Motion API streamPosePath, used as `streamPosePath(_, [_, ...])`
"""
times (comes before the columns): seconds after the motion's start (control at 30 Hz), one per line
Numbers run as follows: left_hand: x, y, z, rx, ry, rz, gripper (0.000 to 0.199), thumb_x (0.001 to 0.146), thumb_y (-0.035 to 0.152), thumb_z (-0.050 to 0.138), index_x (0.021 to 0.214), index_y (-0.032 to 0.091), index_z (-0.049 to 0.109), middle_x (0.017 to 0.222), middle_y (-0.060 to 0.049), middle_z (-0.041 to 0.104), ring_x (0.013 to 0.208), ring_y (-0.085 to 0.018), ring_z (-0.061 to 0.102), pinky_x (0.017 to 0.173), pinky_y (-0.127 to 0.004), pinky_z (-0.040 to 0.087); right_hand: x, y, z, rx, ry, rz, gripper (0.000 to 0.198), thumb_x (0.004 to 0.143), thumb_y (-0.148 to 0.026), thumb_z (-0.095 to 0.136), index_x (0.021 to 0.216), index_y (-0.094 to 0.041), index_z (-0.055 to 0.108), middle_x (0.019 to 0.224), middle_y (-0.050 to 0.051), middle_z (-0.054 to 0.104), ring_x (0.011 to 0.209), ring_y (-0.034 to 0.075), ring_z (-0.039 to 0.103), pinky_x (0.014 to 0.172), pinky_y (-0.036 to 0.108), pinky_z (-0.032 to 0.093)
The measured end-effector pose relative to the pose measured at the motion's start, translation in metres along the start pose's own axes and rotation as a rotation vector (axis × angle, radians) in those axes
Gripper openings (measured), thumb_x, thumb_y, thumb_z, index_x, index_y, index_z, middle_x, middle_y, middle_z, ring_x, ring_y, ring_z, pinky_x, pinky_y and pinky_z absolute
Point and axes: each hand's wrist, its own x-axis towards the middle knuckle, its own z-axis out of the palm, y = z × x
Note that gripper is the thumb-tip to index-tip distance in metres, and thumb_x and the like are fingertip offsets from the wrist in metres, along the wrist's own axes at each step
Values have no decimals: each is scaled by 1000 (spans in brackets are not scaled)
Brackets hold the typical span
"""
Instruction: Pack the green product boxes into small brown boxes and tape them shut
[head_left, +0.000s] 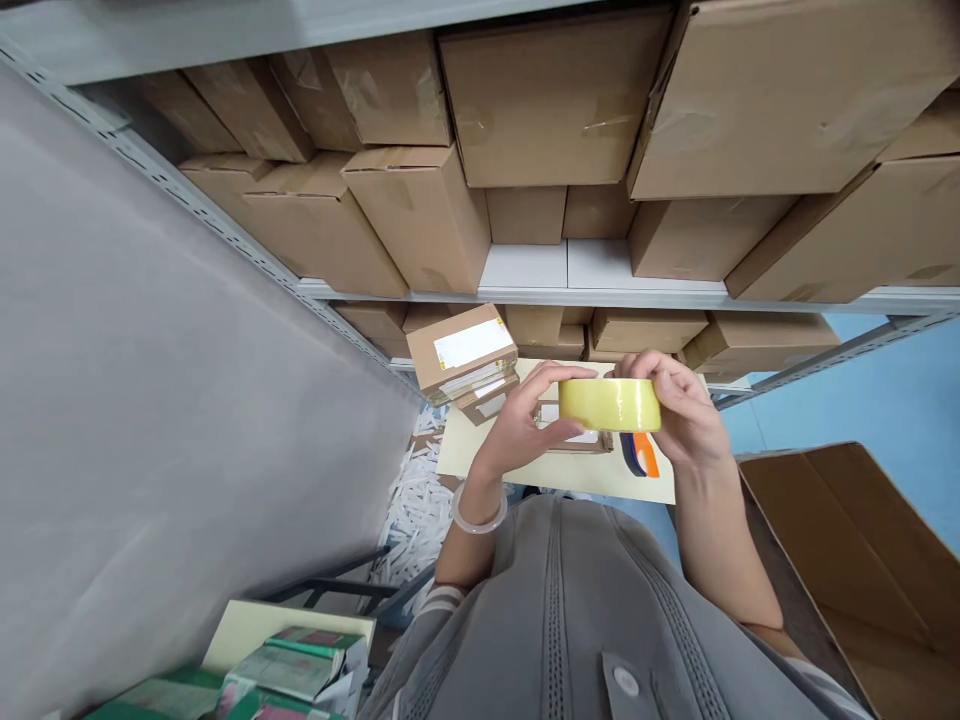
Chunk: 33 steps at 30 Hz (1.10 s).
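Note:
A roll of yellow packing tape (pixel 610 405) is held up in front of my chest, its shiny outer face toward me. My left hand (pixel 525 422) grips its left side, thumb below and fingers along the top. On the right side, my right hand (pixel 686 405) holds the roll with thumb and curled fingers. Below the roll, partly hidden by it and my left hand, a labelled carton (pixel 574 446) lies on the pale yellow tabletop (pixel 600 478). Just right of that carton is an orange and dark blue object (pixel 640 455), perhaps a tape dispenser.
Small labelled cartons (pixel 465 350) are stacked at the table's left. Metal shelves (pixel 525 297) full of brown boxes (pixel 555 100) stand ahead. A grey wall (pixel 187 350) runs along the left. White paper strips (pixel 420 510) cover the floor there. A large open cardboard box (pixel 862 560) stands at right.

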Motion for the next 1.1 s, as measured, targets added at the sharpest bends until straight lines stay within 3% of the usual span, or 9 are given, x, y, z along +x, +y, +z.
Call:
streamPosePath(0.17, [0, 4, 3, -217, -84, -147, 34, 85, 51, 71, 98, 21, 62, 99, -6, 62, 108, -23, 61, 102, -40, 46, 4, 0, 6, 0, -29, -39, 28, 93, -41, 58, 74, -22, 64, 73, 3, 51, 67, 18, 47, 62, 33, 36])
streamPosePath(0.37, [5, 28, 16, -147, -113, -241, 35, 87, 53, 66, 79, 21, 53, 80, -2, 54, 88, -19, 57, 94, -38, 48, 0, -4, 9, -48, 21, -97, 26, 95, -37, 55, 76, -22, 63, 72, 2, 46, 67, 17, 41, 63, 33, 31])
streamPosePath(0.63, [7, 33, 27, -125, -4, -301, 45, 88, 56, 63, 68, 20, 45, 71, 1, 46, 82, -16, 55, 82, -30, 47, -3, -5, 8, -144, 28, -153, 23, 95, -37, 57, 78, -22, 62, 74, 3, 47, 69, 18, 42, 63, 33, 32])
streamPosePath(0.77, [5, 34, 33, -84, 56, -309, 46, 94, 57, 54, 67, 20, 43, 71, 0, 46, 75, -14, 51, 74, -28, 45, -2, -6, 12, -135, 60, -102, 26, 94, -41, 57, 75, -24, 61, 72, 2, 46, 64, 17, 40, 59, 33, 33])
streamPosePath(0.93, [4, 41, 34, -88, 1, -312, 45, 100, 55, 41, 71, 20, 42, 73, 0, 45, 67, -12, 42, 61, -26, 37, 2, -8, 16, -77, 98, -21, 31, 90, -48, 61, 69, -25, 58, 68, 2, 43, 60, 17, 37, 56, 33, 33])
streamPosePath(1.1, [5, 49, 28, -105, -117, -303, 40, 98, 55, 46, 78, 20, 48, 78, -1, 49, 73, -14, 47, 65, -26, 41, 5, -7, 16, -1, 95, -14, 31, 88, -44, 63, 65, -24, 57, 66, 2, 41, 62, 17, 39, 56, 32, 33])
